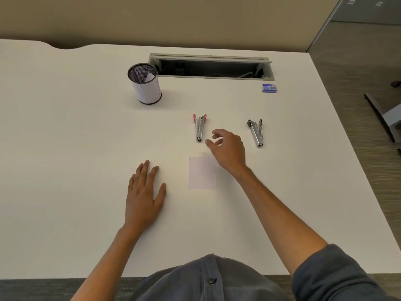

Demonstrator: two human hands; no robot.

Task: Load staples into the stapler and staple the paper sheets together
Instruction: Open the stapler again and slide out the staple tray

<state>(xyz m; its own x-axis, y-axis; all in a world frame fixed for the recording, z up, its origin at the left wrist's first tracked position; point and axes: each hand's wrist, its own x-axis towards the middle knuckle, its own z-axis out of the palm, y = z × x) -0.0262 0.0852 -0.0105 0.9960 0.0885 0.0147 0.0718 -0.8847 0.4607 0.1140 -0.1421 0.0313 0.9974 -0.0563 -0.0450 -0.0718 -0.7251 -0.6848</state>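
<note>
Red stapler (200, 127) just beyond right hand (227, 149) fingertips (207, 141).

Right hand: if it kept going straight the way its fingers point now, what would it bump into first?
Most likely the red-tipped stapler. The right hand hovers with loosely curled fingers aimed up and left, close to that stapler's near end. Its height above the table is unclear, so it might pass over.
</note>
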